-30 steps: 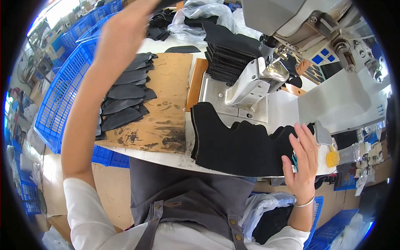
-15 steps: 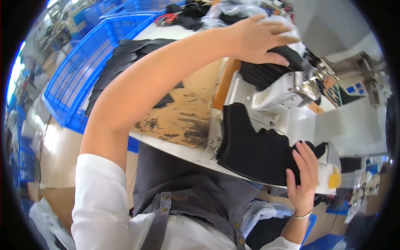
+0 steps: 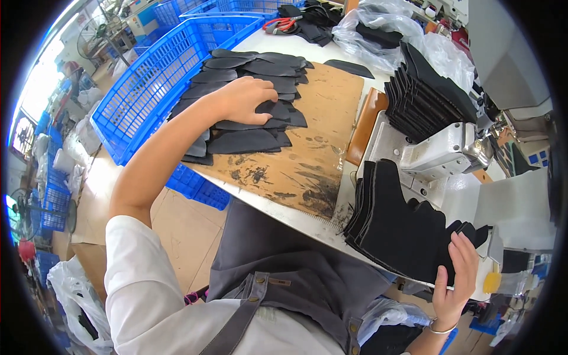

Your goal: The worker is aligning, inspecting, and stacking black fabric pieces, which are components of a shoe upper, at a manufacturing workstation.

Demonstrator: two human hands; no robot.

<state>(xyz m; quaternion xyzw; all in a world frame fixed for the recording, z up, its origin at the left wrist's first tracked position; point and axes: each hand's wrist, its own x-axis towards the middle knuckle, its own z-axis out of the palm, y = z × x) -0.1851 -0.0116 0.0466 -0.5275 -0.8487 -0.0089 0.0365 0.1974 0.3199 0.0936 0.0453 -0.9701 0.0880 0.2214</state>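
Note:
My left hand (image 3: 247,100) is over rows of overlapping black leather-like pieces (image 3: 248,141) on a brown board (image 3: 328,100). Its fingers curve down onto them, thumb apart, and a gap shows between thumb and fingertips. On the right, my right hand (image 3: 458,275) lies with extended fingers on the end of a stack of black fabric cut pieces (image 3: 399,228), its thumb apart. That stack sits at the table's front edge, beside the white arm of a sewing machine (image 3: 441,152). Behind the machine arm stands another bundle of black pieces (image 3: 423,97).
A blue plastic crate (image 3: 142,97) stands left of the board. Red-handled pliers or scissors (image 3: 282,25) lie near black scraps at the back. Clear plastic bags (image 3: 370,38) fill the far side. One black piece (image 3: 349,68) lies at the board's far edge.
My left hand has moved left and nearer, from the bundle behind the machine arm to the overlapping black pieces. My right hand stays on the fabric stack. The whole view has shifted.

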